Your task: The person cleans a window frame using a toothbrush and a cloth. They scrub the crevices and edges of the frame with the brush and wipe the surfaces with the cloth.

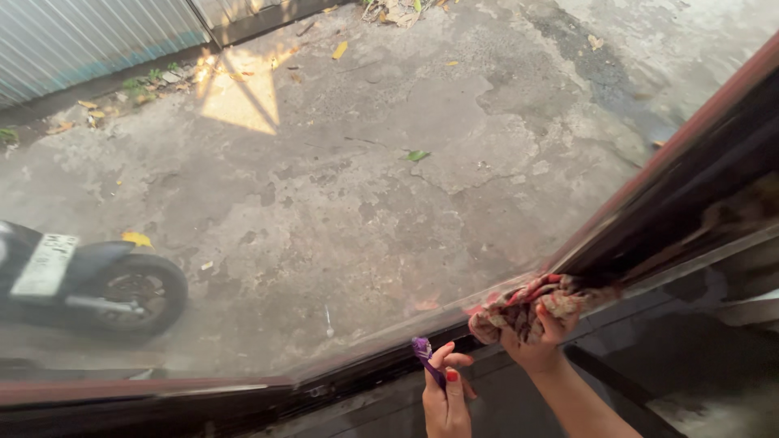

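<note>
My right hand (537,341) grips a bunched red patterned cloth (526,303) and presses it into the lower corner of a dark window frame (677,191). Just left of it, my left hand (446,401), with red-painted nails, pinches a small purple tool (423,352) whose tip touches the bottom rail (243,397) of the frame. What kind of tool it is I cannot tell. Both hands work at the base of a large dusty glass pane (341,227).
Through the glass lies a cracked concrete yard with scattered leaves (415,155). The rear wheel (139,292) and number plate of a parked motorbike show at the left. A corrugated metal wall (81,32) runs along the far left edge.
</note>
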